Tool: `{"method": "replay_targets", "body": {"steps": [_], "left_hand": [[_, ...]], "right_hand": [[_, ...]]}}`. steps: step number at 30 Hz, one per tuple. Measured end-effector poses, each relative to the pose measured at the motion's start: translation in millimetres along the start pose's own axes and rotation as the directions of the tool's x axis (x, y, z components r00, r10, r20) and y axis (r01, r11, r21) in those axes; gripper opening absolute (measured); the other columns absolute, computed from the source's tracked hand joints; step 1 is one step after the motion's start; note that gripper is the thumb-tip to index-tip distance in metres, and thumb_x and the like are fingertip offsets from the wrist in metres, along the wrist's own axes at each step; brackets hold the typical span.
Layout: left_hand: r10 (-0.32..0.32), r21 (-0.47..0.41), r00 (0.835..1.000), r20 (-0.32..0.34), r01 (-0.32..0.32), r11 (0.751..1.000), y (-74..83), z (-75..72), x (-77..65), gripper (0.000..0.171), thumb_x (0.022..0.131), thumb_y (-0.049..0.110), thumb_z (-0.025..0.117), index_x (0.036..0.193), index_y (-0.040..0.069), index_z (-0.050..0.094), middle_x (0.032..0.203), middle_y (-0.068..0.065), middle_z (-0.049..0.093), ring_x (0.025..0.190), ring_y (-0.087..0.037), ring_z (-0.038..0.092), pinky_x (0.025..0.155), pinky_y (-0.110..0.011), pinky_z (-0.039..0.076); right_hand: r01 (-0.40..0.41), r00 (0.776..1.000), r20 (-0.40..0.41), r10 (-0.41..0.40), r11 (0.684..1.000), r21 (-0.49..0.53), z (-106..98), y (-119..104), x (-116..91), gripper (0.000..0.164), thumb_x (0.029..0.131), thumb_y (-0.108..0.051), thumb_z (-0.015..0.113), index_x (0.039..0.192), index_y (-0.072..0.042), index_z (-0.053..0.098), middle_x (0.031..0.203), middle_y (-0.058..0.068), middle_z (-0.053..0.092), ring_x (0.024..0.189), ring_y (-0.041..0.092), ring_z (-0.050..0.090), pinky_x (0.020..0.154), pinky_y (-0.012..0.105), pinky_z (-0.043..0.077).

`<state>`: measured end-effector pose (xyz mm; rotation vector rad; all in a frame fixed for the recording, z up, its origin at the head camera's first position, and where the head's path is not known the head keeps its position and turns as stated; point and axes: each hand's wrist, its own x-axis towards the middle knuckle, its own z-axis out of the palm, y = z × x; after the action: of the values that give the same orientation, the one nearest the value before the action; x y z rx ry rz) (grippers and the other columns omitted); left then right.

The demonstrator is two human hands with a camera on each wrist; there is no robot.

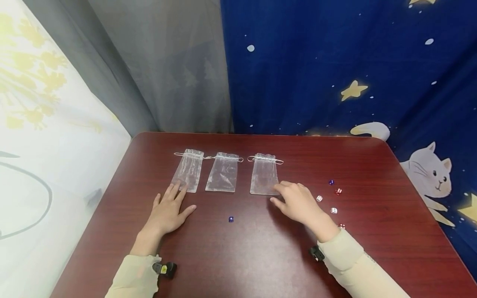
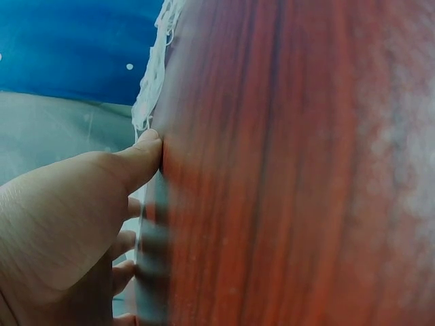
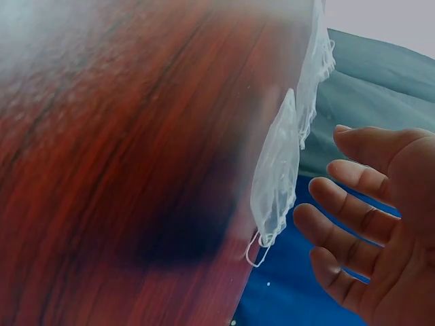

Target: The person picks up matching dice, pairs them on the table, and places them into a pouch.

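Note:
Three sheer white drawstring bags lie flat in a row: a left bag [image 1: 191, 170], a middle bag [image 1: 222, 174] and a right bag [image 1: 263, 176]. My left hand [image 1: 167, 212] has its fingers spread, with fingertips at the lower end of the left bag. Over by the right bag's lower right corner is my right hand [image 1: 297, 201], its fingers loosely bent; in the right wrist view the hand [image 3: 380, 224] holds nothing and looks raised off the table. A blue die [image 1: 231, 219] lies between the hands.
Right of my right hand are a blue die [image 1: 331, 182], a red die [image 1: 338, 191], two white dice [image 1: 333, 210] and another red die [image 1: 342, 226], partly behind the wrist. The dark red table [image 1: 238, 265] ends at a blue and grey curtain [image 1: 283, 74].

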<state>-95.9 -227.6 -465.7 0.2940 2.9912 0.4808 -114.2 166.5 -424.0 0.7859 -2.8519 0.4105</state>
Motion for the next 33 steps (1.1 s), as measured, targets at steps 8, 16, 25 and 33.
{"method": "replay_targets", "body": {"steps": [8,16,25,33], "left_hand": [[-0.004,0.003,1.000,-0.004,0.004,1.000,1.3,0.0,-1.6,0.076,0.100,0.048,0.058,0.156,0.002,0.035,0.164,-0.023,0.022,0.151,-0.043,0.016,0.113,-0.072,0.012],[0.000,0.011,1.000,-0.014,0.001,1.000,-0.8,1.8,-1.0,0.076,0.100,0.050,0.057,0.157,0.004,0.034,0.165,-0.022,0.022,0.151,-0.042,0.017,0.113,-0.072,0.013],[-0.008,0.007,1.000,-0.007,0.008,1.000,-1.5,4.1,-1.0,0.076,0.100,0.049,0.057,0.157,0.004,0.033,0.165,-0.021,0.021,0.152,-0.042,0.016,0.114,-0.072,0.011],[-0.002,0.009,1.000,-0.016,0.002,1.000,-1.1,4.7,-0.3,0.077,0.100,0.051,0.057,0.157,0.004,0.034,0.165,-0.022,0.022,0.151,-0.043,0.017,0.113,-0.072,0.012]], "right_hand": [[-0.004,1.000,-0.017,0.004,1.000,-0.004,1.3,11.9,-3.9,0.024,0.086,-0.025,0.081,0.100,-0.007,0.073,0.077,0.000,0.062,0.062,0.018,0.057,0.060,0.043,0.051],[-0.029,0.999,-0.017,0.029,0.999,0.014,1.7,23.7,-10.5,0.014,0.085,-0.022,0.081,0.091,-0.013,0.071,0.075,-0.006,0.057,0.062,0.013,0.054,0.058,0.039,0.047],[-0.063,0.998,-0.018,0.063,0.998,-0.001,-1.1,36.1,-14.6,0.016,0.085,-0.021,0.081,0.096,-0.012,0.073,0.079,-0.004,0.061,0.066,0.014,0.058,0.060,0.039,0.049],[-0.090,0.996,-0.028,0.090,0.996,-0.016,-3.8,47.6,-17.0,0.017,0.086,-0.020,0.081,0.097,-0.011,0.074,0.079,-0.003,0.063,0.068,0.017,0.061,0.061,0.042,0.051]]}}
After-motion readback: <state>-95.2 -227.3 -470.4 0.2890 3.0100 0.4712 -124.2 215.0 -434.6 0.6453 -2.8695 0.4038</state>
